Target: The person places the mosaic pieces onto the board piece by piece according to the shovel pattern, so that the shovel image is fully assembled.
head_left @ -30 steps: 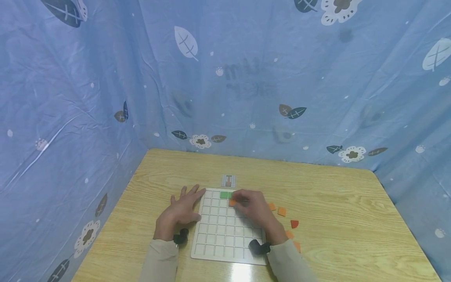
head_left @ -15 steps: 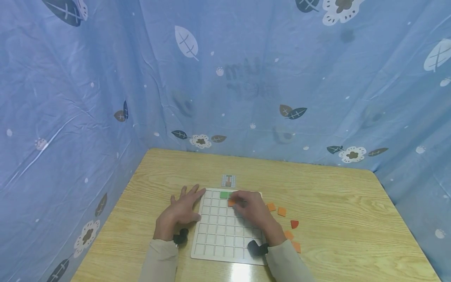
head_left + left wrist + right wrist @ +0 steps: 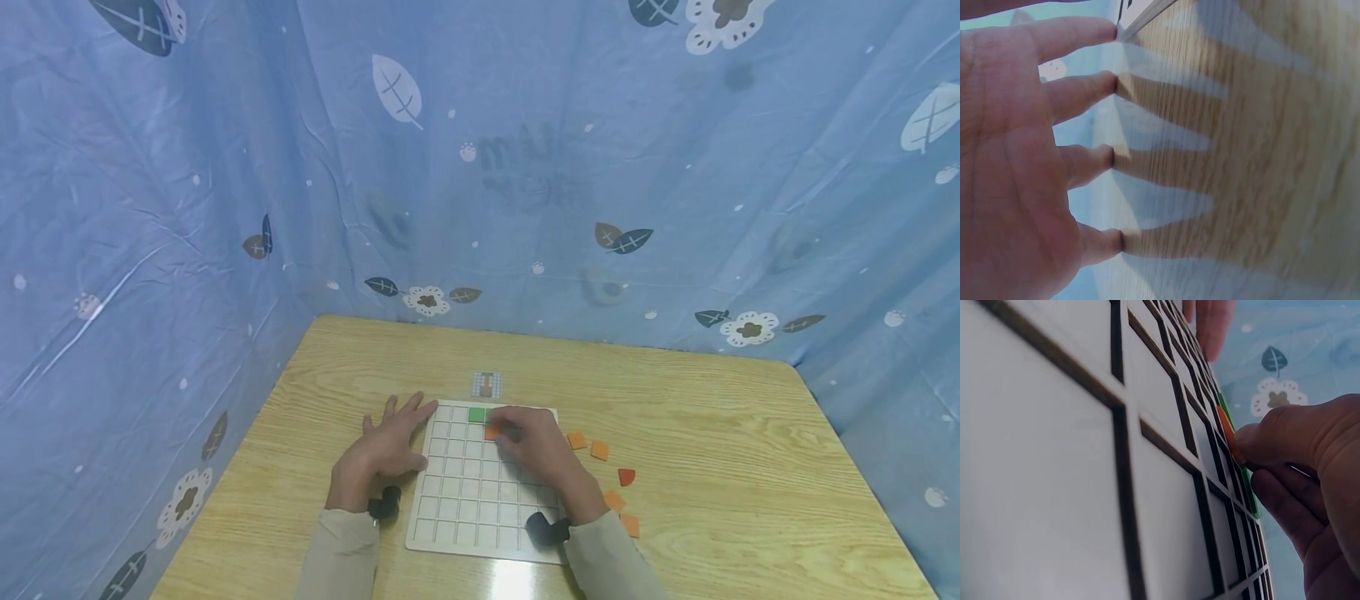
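Observation:
A pale square board (image 3: 459, 508) with a raised grid lies on the table. My left hand (image 3: 386, 442) spreads its fingers at the board's left side, thumb and index finger right at its edge; in the left wrist view several fingertips (image 3: 1109, 156) rest on the wood. Over the board's upper part, my right hand (image 3: 536, 440) pinches an orange square tile (image 3: 491, 433) between thumb and fingers. That orange tile (image 3: 1225, 428) sits low at the grid in the right wrist view, beside green (image 3: 1252, 495). A green tile (image 3: 477, 414) fills a top-row cell; another behind it is partly covered by my fingers.
Loose orange tiles (image 3: 600, 450) and a red quarter-round piece (image 3: 627, 477) lie right of the board, some close to my right forearm. A small printed card (image 3: 487, 385) lies beyond the board's far edge. A blue patterned curtain (image 3: 525, 208) surrounds the table.
My right hand has shifted very slightly, with the orange tile a touch further left and its fingers covering more of the second green tile. My left hand has stayed in place.

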`<state>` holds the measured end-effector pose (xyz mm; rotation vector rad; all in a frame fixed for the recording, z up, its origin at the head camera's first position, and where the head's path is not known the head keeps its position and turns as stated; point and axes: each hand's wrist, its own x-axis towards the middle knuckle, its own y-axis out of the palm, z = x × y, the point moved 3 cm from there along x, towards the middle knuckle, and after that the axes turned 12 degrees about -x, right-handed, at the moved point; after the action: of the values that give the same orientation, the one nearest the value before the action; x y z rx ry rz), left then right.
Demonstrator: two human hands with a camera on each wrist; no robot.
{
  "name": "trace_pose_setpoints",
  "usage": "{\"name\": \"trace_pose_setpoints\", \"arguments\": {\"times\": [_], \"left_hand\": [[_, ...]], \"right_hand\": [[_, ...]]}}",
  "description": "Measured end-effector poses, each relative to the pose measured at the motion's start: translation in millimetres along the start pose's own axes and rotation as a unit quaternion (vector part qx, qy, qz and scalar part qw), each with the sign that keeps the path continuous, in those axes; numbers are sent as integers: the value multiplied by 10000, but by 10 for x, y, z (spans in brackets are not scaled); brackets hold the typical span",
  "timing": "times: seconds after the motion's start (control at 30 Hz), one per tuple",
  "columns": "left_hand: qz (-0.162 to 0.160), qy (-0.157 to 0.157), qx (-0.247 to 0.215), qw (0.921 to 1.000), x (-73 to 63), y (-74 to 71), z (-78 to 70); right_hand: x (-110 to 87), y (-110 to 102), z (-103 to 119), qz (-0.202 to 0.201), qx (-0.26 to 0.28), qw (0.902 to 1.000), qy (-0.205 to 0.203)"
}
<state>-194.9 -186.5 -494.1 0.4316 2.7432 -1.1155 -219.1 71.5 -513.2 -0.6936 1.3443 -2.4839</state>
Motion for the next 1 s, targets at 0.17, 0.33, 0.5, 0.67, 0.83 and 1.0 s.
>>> {"name": "trace_pose_setpoints", "arguments": {"times": [0.17, 0.33, 0.5, 0.67, 0.83, 1.0], "left_hand": [[11, -29, 0, 10000, -1, -3, -4], [-30, -24, -11, 10000, -26, -11, -15], [-33, -33, -21, 10000, -40, -9, -20], [-22, -13, -1, 10000, -37, -9, -20], [4, 4, 26, 10000, -15, 6, -3], [15, -15, 31, 10000, -16, 14, -7]], "right_hand": [[-8, -3, -27, -17, 80, 10000, 8], [-26, -34, -39, 47, 271, 9996, -20], [-41, -35, -39, 190, 370, 9991, -1], [-45, -37, -53, 255, 457, 9986, 47], [-79, -132, -76, 211, 550, 9982, 117], [-178, -298, -132, 315, 787, 9950, 525]]}}
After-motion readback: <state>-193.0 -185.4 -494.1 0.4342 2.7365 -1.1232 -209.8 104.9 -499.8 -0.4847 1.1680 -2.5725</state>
